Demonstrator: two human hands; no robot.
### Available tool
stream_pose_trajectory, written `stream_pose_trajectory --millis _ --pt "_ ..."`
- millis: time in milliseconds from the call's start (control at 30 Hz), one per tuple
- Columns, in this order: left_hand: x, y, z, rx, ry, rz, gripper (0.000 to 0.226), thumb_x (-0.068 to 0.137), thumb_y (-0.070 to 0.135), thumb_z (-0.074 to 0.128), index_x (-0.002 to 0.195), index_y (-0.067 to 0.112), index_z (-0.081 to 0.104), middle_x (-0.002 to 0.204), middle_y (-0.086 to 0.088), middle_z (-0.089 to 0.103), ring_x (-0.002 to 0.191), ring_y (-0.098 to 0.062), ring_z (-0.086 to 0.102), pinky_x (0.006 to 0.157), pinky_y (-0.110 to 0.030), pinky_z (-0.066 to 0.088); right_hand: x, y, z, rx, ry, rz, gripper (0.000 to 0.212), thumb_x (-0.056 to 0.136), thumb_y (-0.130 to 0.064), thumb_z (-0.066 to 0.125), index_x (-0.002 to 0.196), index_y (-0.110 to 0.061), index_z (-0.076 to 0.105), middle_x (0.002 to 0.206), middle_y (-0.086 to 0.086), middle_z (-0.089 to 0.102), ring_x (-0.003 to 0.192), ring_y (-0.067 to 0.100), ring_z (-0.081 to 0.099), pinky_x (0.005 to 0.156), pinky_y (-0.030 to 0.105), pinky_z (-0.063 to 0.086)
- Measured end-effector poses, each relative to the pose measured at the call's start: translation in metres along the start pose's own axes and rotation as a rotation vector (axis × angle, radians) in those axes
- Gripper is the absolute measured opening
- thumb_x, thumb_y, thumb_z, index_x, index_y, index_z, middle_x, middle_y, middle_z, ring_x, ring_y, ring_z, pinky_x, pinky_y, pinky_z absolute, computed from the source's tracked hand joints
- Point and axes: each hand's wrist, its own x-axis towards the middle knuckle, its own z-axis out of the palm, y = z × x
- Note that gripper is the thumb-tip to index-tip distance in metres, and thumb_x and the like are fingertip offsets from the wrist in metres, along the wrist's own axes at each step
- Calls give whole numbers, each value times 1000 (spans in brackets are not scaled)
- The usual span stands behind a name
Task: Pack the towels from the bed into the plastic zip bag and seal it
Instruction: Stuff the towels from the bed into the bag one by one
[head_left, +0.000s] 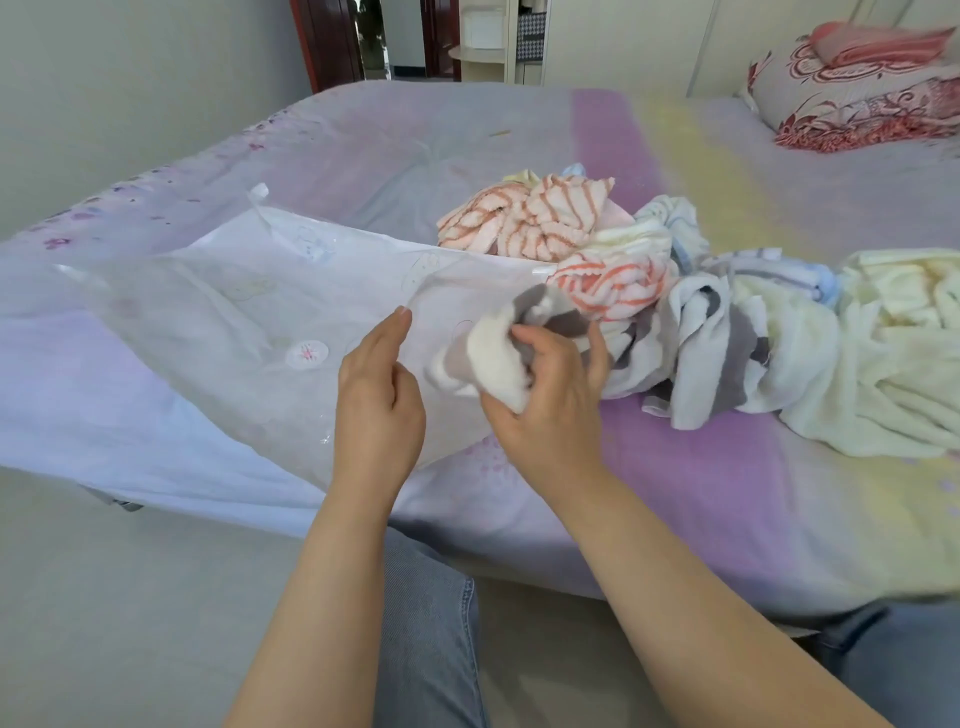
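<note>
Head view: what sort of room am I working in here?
Most likely a home bedroom. A bed with a pastel striped sheet fills the view, a patterned pillow lies at its far right corner, and an open doorway shows beyond.

The right hand is covering part of the grey-and-white towel, so its folds there are not showing. The cream towel is running out of the right edge. The plastic zip bag is hiding the bed underneath it. The red-patterned pillow is blurring at the corner.
</note>
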Motion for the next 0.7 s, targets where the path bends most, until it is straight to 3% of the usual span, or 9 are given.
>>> stream_pose_trajectory --millis 200,333,400,467,500,533,567,633,700 --pt "-1 0 -15 -66 35 -19 56 93 -6 33 139 20 50 140 15 46 131 -4 39 107 -11 27 1 -3 20 57 -191 -196 45 70 -22 75 110 -17 57 95 -5 64 105 14 55 114 52 18" --pt "-2 3 -15 -141 6 -29 53 90 4 33 135 28 51 135 21 47 122 15 36 99 -2 26 -10 -24 26 364 -348 22 53 68 -19 60 118 -13 44 97 -10 49 96 6 48 102 54 36" --pt "-2 2 -14 -139 -10 -12 54 88 7 33 136 25 51 136 18 48 125 12 36 102 -5 26 -3 -26 31 288 -694 127 56 77 -27 58 130 -17 41 114 -8 51 116 6 40 104 54 32" --pt "-3 -2 -12 -114 -20 9 54 89 6 35 138 23 51 140 15 48 129 2 38 105 -9 27 7 -18 33 153 -1096 142 55 86 -35 53 138 -30 38 121 -20 53 129 12 38 107 45 30" --pt "-3 -3 -12 -101 -29 14 55 89 5 37 139 23 50 141 14 48 130 -1 38 107 -11 28 11 -11 32 157 -1127 164 48 89 -34 51 136 -35 43 114 -24 57 124 14 47 103 39 36" --pt "-3 -5 -11 -95 -38 14 56 88 5 38 139 24 50 142 14 48 131 -3 38 107 -12 28 15 -6 25 195 -1000 223 39 91 -30 50 129 -35 53 110 -21 62 115 15 55 98 37 42" --pt "-3 -7 -11 -97 -46 11 57 88 5 39 140 25 49 142 15 47 131 -3 38 107 -11 27 18 2 17 202 -729 266 32 90 -23 52 120 -30 61 109 -14 66 108 17 58 94 40 46" --pt "-4 -10 -8 -109 -61 8 58 87 3 41 140 26 49 141 16 47 132 -4 39 106 -8 26 21 24 -1 -81 -185 275 38 80 -9 56 114 -22 65 121 3 62 113 27 54 100 47 40" --pt "-4 -10 -5 -112 -82 12 59 87 -1 43 140 25 49 142 14 48 132 -6 40 106 -7 26 25 55 -22 -522 -63 414 64 74 -9 59 134 -27 48 147 14 37 133 38 35 108 50 24"
